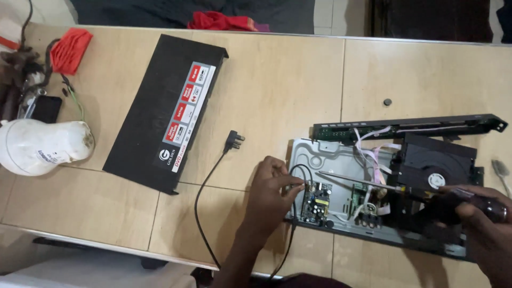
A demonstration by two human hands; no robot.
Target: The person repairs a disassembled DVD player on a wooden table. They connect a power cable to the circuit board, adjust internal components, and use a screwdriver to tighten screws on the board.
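Right hand [480, 216] grips a screwdriver [368, 183], its thin shaft lying level, tip toward the left hand [273, 186], which pinches a black cable [205, 181].

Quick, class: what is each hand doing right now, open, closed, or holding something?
Left hand: grip closed, pinching the black cable at the circuit board.
Right hand: grip closed on the screwdriver.

place: small electronics repair workshop | surface: pale laminate tabletop [298, 69] | signs: opened disc player chassis [373, 186] with bare circuit boards; removed black cover [160, 112]; screwdriver [373, 184]; loose screw [388, 102]; tangled tools and wires [21, 74] at edge
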